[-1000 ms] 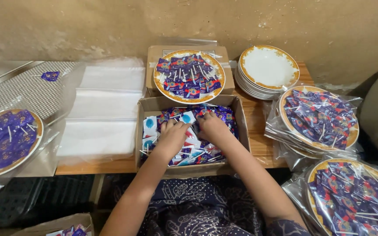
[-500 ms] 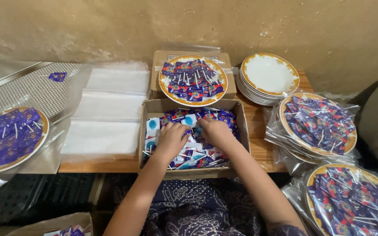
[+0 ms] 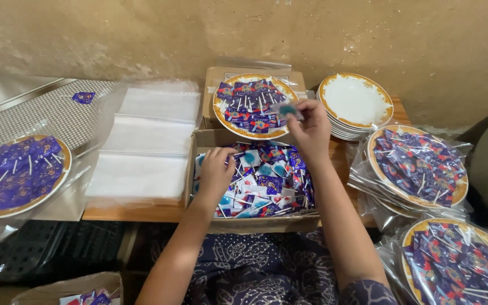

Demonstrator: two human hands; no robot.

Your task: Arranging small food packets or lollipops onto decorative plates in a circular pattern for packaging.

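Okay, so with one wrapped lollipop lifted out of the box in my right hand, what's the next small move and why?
Probably lower the right hand and lay its wrapped lollipop on the plate of lollipops. The hand already hovers at that plate's near right edge, the plate is uncovered and partly filled, and the left hand is down in the cardboard box among more of them.

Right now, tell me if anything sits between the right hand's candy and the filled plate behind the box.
Nothing visible does. The right hand holds the candy in its fingers just above the near rim of the plate, clear of the box. The left hand is down in the box.
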